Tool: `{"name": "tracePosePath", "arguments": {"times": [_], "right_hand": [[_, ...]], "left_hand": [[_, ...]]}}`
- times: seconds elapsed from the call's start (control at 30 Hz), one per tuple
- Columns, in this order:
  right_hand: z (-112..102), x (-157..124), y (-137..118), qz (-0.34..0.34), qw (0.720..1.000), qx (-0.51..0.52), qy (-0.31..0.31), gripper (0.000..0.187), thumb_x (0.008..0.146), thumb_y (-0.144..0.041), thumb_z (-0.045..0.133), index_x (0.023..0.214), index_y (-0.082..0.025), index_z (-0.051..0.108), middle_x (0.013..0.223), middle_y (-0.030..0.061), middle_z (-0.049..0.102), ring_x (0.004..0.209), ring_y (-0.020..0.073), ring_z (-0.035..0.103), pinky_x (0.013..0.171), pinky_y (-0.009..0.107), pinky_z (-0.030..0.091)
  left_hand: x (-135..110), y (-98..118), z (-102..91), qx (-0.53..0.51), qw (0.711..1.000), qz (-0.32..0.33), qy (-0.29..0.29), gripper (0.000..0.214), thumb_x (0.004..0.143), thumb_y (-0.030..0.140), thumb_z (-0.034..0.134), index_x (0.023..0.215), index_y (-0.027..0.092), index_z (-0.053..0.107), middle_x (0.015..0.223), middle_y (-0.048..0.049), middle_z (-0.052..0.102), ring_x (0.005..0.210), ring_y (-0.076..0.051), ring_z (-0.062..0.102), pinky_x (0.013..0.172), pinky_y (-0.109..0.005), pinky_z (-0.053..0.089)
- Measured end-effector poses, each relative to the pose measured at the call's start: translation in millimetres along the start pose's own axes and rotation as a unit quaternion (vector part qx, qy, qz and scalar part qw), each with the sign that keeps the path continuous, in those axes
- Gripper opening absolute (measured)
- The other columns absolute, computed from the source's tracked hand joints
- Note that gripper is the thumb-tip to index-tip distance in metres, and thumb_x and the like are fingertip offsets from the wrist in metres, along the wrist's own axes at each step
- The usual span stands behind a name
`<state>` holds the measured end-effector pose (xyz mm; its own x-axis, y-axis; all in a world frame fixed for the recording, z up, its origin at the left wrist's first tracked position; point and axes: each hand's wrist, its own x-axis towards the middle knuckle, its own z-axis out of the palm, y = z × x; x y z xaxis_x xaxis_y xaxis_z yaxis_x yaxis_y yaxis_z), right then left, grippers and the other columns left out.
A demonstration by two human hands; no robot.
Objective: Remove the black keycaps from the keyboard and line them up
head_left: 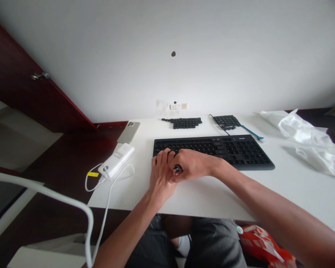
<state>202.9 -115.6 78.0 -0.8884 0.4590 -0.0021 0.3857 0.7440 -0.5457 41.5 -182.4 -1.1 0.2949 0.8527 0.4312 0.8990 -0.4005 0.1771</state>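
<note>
A black keyboard point(217, 149) lies on the white table point(206, 193). My left hand point(160, 175) lies flat with fingers stretched out on the keyboard's near-left corner. My right hand point(194, 163) is beside it, fingers curled, pinching a small black keycap point(178, 169) between thumb and fingers, just at the keyboard's front edge. The two hands touch each other.
Loose black keycaps lie in a row point(184, 122) and in a cluster point(226, 121) behind the keyboard, with a blue tool point(252, 133). A phone point(128, 131) and a white power bank point(116, 160) with cable sit left. White plastic wrap point(307, 141) lies right.
</note>
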Motion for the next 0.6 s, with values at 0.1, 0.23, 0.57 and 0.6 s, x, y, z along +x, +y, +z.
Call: {"name": "tracePosePath", "arguments": {"times": [0.1,0.23,0.57,0.6], "right_hand": [[1,1,-4,-0.002,1.0,-0.017,-0.001,0.023,0.085,-0.034,0.074,0.069,-0.018,0.069,0.066,0.0,0.065,0.055,0.0111,0.044,0.055,0.028,0.028],[-2,1,-7,-0.002,1.0,-0.014,-0.012,0.024,0.087,-0.035,0.071,0.07,-0.018,0.07,0.066,0.0003,0.064,0.055,0.0111,0.043,0.055,0.029,0.027],[-10,-5,23,0.088,0.983,-0.048,0.153,0.036,0.093,-0.05,0.062,0.075,-0.02,0.068,0.062,0.0002,0.06,0.056,0.0124,0.043,0.061,0.028,0.029],[-12,-6,31,0.119,0.971,-0.072,0.193,0.039,0.094,-0.051,0.059,0.072,-0.02,0.066,0.059,0.0002,0.057,0.056,0.0128,0.041,0.061,0.029,0.028]], "left_hand": [[1,-1,-0.6,-0.01,1.0,0.0,0.001,0.044,0.094,0.022,0.053,0.138,0.019,0.048,0.144,-0.0174,0.053,0.134,-0.033,0.048,0.109,-0.051,0.039],[2,-1,0.3,-0.009,1.0,0.0,-0.002,0.045,0.093,0.021,0.054,0.137,0.019,0.049,0.144,-0.0179,0.053,0.134,-0.033,0.048,0.108,-0.051,0.04],[2,3,-2.4,0.013,1.0,0.012,0.01,0.042,0.096,0.016,0.045,0.137,0.011,0.053,0.145,-0.0225,0.054,0.135,-0.036,0.048,0.109,-0.053,0.039],[2,3,-3.8,0.012,1.0,0.007,0.003,0.043,0.096,0.016,0.045,0.138,0.011,0.052,0.146,-0.0222,0.053,0.135,-0.035,0.048,0.108,-0.053,0.039]]}}
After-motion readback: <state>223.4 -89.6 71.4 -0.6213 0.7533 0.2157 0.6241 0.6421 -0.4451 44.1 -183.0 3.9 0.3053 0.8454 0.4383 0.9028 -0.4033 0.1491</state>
